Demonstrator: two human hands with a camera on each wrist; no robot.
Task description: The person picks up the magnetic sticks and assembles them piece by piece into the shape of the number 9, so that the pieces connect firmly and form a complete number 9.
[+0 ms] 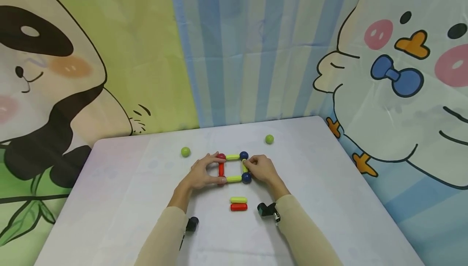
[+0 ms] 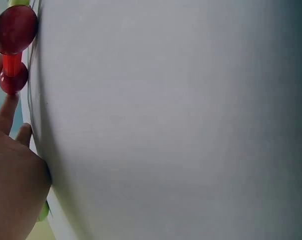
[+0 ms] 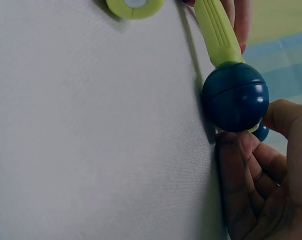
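Note:
A square of toy rods and balls lies on the table. Its left side is a red rod [image 1: 221,169] between two red balls [image 2: 15,30]. My left hand [image 1: 199,174] spans that side, thumb at the near ball and fingers at the far one. Yellow-green rods [image 1: 234,179] form the near and far sides, reaching two blue balls [image 1: 246,178] on the right. Between the blue balls is another yellow-green rod [image 1: 244,168], which my right hand [image 1: 262,168] pinches with thumb and fingers. In the right wrist view the near blue ball [image 3: 235,97] partly hides that pinch.
A loose yellow-green rod [image 1: 238,200] and a loose red rod [image 1: 239,207] lie side by side nearer me. Two green balls [image 1: 185,152] [image 1: 269,139] sit towards the table's back. A printed curtain [image 1: 234,55] hangs behind the table [image 1: 120,201].

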